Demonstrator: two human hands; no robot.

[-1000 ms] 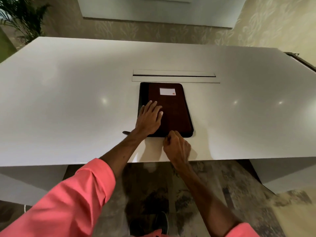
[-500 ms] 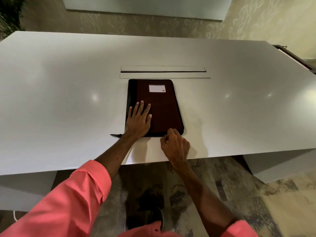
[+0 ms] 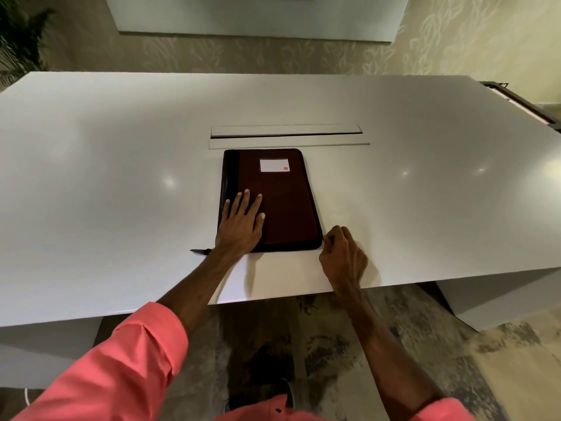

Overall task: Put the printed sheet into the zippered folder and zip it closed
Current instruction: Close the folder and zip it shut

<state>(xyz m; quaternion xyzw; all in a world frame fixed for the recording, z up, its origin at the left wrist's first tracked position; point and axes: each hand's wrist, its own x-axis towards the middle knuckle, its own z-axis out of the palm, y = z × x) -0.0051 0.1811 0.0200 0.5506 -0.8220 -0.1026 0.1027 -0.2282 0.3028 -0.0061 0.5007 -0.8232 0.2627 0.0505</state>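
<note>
A dark brown zippered folder (image 3: 282, 202) with a black spine and a white label lies closed on the white table (image 3: 91, 183). My left hand (image 3: 241, 223) rests flat on the folder's near left part, fingers spread. My right hand (image 3: 343, 256) is at the folder's near right corner, fingers pinched together at the zipper edge; the zipper pull itself is hidden by the fingers. The printed sheet is not in sight. A thin black tab (image 3: 198, 251) sticks out left of my left wrist.
A long cable slot with a flap (image 3: 288, 136) is set into the table just beyond the folder. A dark-framed object (image 3: 522, 101) stands past the table's far right corner. Patterned carpet lies below the near edge.
My right hand has moved right along the folder's near edge, from about its middle to the near right corner. My left hand stays pressed flat on the folder.
</note>
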